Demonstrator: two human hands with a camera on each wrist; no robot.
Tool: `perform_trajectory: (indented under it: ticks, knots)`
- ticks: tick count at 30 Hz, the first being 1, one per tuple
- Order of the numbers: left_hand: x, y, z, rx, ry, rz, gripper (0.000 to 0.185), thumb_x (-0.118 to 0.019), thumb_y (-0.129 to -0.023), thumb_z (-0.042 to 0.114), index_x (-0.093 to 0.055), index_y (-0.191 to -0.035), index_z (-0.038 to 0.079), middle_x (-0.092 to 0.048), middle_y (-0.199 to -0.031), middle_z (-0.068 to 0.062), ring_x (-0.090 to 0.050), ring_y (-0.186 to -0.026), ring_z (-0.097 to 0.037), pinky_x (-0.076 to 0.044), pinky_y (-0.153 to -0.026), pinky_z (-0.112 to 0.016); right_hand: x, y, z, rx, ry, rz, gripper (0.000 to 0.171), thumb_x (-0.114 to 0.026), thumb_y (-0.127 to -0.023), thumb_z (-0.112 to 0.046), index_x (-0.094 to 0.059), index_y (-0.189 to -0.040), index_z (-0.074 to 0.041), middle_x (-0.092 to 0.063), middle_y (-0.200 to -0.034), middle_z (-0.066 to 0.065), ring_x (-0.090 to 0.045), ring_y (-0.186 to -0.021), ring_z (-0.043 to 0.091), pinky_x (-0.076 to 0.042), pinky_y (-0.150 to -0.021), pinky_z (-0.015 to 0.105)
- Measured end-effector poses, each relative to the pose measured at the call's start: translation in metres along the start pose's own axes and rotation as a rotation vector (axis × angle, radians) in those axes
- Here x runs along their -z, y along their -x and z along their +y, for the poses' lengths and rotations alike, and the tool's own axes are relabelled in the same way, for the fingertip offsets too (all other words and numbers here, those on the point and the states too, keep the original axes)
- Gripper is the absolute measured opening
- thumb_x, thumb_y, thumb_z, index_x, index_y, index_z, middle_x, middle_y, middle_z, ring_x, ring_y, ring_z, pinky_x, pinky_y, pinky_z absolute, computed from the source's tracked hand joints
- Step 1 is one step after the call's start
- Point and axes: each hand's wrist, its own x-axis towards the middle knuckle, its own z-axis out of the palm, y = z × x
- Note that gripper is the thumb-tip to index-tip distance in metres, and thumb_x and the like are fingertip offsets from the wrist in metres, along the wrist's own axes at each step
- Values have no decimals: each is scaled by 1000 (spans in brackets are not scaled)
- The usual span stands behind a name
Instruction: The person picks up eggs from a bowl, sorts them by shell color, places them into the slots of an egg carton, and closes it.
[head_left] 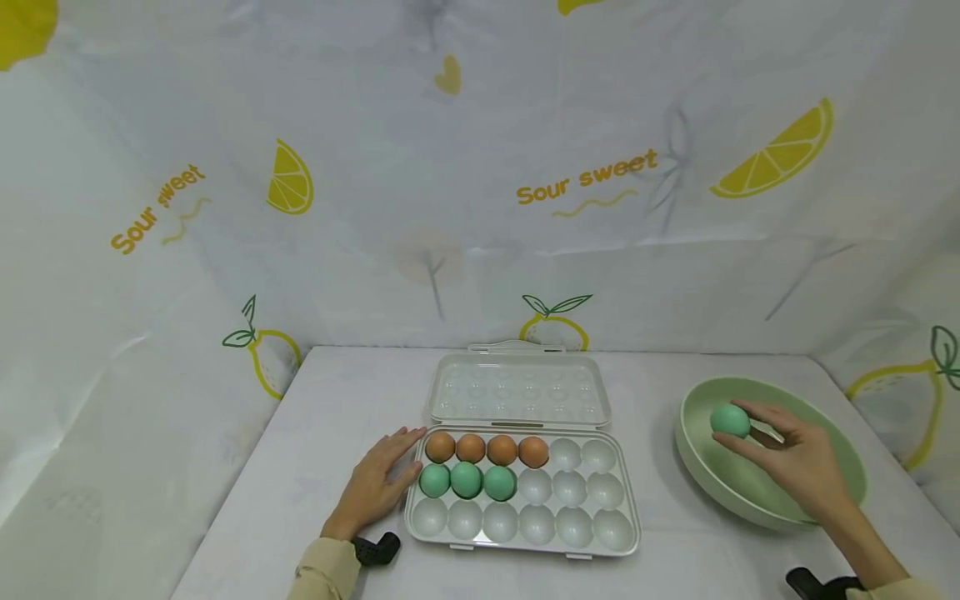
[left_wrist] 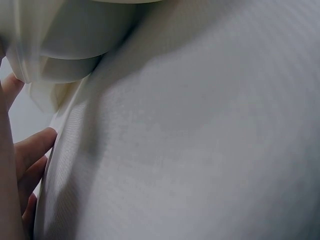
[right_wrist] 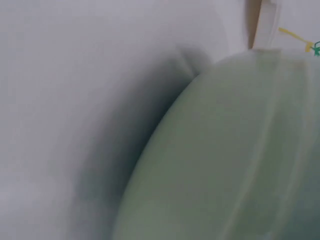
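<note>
Above the light green bowl (head_left: 720, 475) on the right, my right hand (head_left: 806, 458) pinches a green egg (head_left: 730, 421) between thumb and fingers. My left hand (head_left: 372, 486) lies at the left edge of the white egg carton (head_left: 525, 546), its fingers extended and touching or very near the rim. Several brown eggs (head_left: 502, 450) stand in the back row from the left. Three green eggs (head_left: 467, 480) fill the left cups of the middle row. In the left wrist view, the carton's underside (left_wrist: 75, 70) shows beside the left fingers (left_wrist: 37, 145).
The carton's clear lid (head_left: 521, 387) lies folded back behind it. A white cloth (head_left: 277, 500) covers the table, and a lemon-print sheet (head_left: 420, 208) hangs behind. In the right wrist view, the bowl's outer wall (right_wrist: 200, 165) takes up much of the frame.
</note>
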Motion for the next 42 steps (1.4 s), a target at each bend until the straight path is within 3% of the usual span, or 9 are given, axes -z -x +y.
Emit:
perform_trajectory:
  ticks: [3, 6, 10, 17, 25, 33, 42]
  knots:
    - [1, 0, 1, 15, 6, -12, 51, -67, -98, 33, -56, -148, 30, -63, -147, 1, -54, -142, -32, -38, -124, -54, -4, -1, -10, -70, -60, 35, 54, -80, -82, 7, -64, -133, 5, -66, -118, -34, -60, -111, -19, -55, -88, 4]
    - [2, 0, 1, 24, 11, -16, 51, -67, -98, 33, -56, -147, 31, -62, -147, 1, -54, -142, -32, -38, -124, -54, -9, -2, -19, -108, -209, 49, 53, -79, -82, 9, -64, -134, 5, -71, -118, -29, -65, -108, -15, -57, -87, 7]
    - [1, 0, 1, 29, 10, -20, 51, -67, -97, 33, -56, -147, 31, -63, -147, 1, -54, -142, -32, -38, -124, -54, -22, -3, -30, -59, -354, 42, 52, -77, -80, 16, -62, -130, 14, -75, -119, -18, -70, -108, -7, -59, -88, 12]
    - [1, -1, 0, 22, -2, -15, 51, -67, -98, 34, -55, -148, 33, -62, -147, 3, -53, -142, -29, -38, -125, -51, -52, 2, -48, 20, -447, -9, 52, -75, -76, 22, -61, -126, 19, -76, -119, -11, -71, -109, -3, -59, -91, 15]
    - [0, 0, -1, -9, -4, 13, 51, -68, -97, 31, -57, -147, 29, -64, -145, 2, -56, -140, -31, -40, -122, -54, -89, 9, -58, 69, -455, -97, 52, -76, -74, 23, -62, -124, 18, -72, -120, -12, -67, -112, -4, -57, -97, 15]
    - [1, 0, 0, -4, 19, -8, 52, -67, -97, 32, -56, -147, 29, -63, -146, 2, -55, -141, -31, -39, -124, -53, -125, 14, -64, 81, -466, -181, 52, -79, -75, 17, -62, -124, 18, -71, -119, -9, -65, -113, -3, -58, -98, 17]
    - [0, -1, -1, -11, 17, -5, 52, -68, -97, 33, -56, -147, 29, -63, -146, 2, -55, -141, -31, -39, -123, -54, -165, 26, -69, 93, -510, -262, 53, -84, -74, 10, -62, -122, 20, -71, -120, 2, -66, -113, -3, -58, -98, 20]
